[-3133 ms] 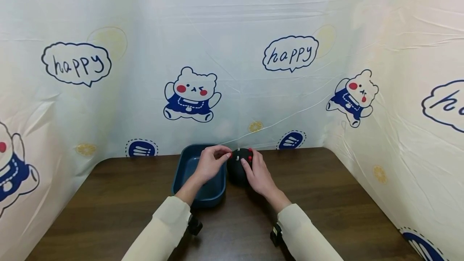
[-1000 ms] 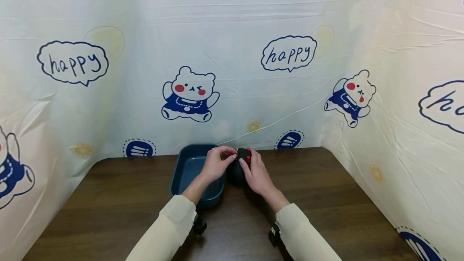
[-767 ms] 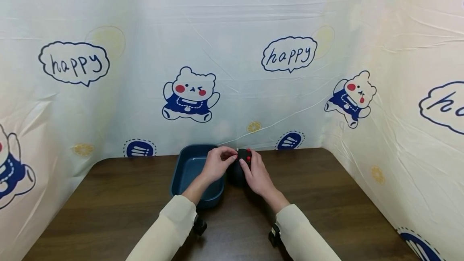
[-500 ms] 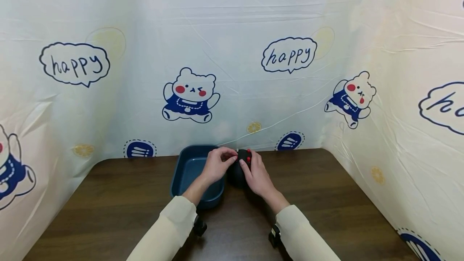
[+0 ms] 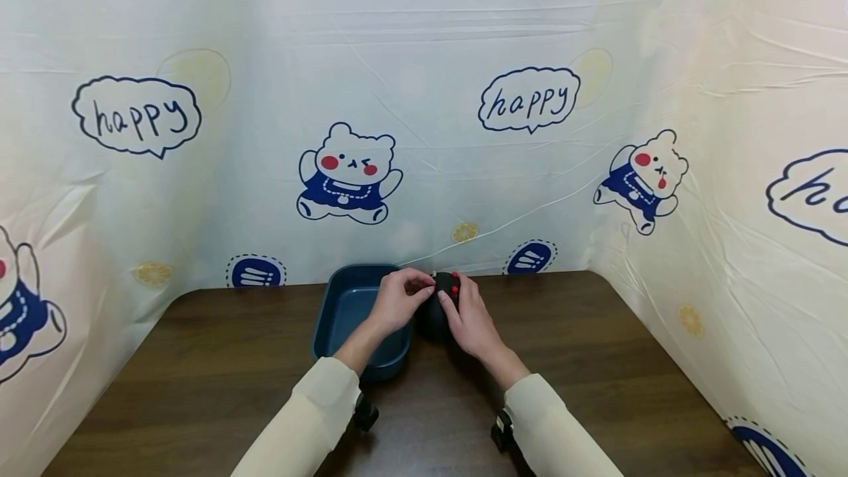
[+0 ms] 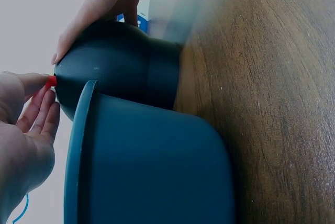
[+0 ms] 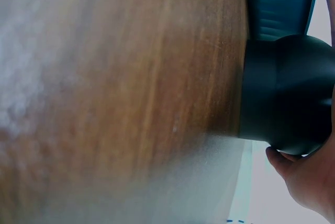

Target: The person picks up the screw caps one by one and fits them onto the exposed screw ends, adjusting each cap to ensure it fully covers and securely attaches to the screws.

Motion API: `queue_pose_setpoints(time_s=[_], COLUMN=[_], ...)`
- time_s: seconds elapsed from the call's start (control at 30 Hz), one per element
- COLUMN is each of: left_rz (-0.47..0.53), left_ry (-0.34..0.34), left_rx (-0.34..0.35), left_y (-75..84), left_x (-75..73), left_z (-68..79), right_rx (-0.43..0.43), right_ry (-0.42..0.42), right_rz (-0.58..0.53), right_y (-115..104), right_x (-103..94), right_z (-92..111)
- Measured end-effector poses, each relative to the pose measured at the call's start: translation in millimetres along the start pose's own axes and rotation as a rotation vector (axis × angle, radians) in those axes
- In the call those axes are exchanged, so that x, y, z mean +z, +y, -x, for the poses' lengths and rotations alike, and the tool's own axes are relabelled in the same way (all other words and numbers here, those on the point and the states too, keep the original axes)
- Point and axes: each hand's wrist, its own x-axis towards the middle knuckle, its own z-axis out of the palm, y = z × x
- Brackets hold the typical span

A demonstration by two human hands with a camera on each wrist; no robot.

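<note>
A black rounded object (image 5: 433,321) with a narrower, straight-sided base stands on the table. Small red pieces (image 5: 456,290) show on its top. In the left wrist view my left hand (image 6: 23,130) pinches a small red piece (image 6: 52,80) between thumb and fingers, against the top of the black object. My right hand (image 5: 474,321) grips the black object from the right side, thumb on top and fingers round the far side. Seen from the right wrist, the right hand (image 7: 311,179) has its fingertips on the rounded side. My left fingers hide part of the top.
A dark blue rectangular tray (image 5: 352,322) sits directly left of the black object, under my left forearm. The brown wooden table (image 5: 218,381) reaches out on both sides. A printed curtain (image 5: 437,94) hangs behind the table edge and along the sides.
Since about three seconds ago my left hand has shifted slightly right over the black object's top, covering a white piece visible there before. Over the last second both hands hold nearly still.
</note>
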Motion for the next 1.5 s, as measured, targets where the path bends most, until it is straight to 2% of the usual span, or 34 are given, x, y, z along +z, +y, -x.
queue_pose_setpoints(time_s=[0.23, 0.87, 1.23, 1.5], left_rz=[0.003, -0.001, -0.061, -0.11], left_ry=[-0.001, -0.025, -0.04, -0.083], left_rx=[-0.024, -0.036, -0.038, -0.032], left_y=[-0.8, -2.4, -3.2, -6.8], left_x=[0.4, -3.3, -16.2, -27.6], left_z=[0.6, 4.1, 6.5, 9.5], right_rx=[-0.003, -0.009, -0.012, -0.015], right_ry=[0.002, 0.001, 0.005, 0.009], right_rz=[-0.008, -0.014, -0.016, -0.023], right_y=[0.9, 2.3, 1.7, 1.5], right_x=[0.9, 0.9, -0.1, -0.5], right_z=[0.7, 0.4, 0.1, -0.1])
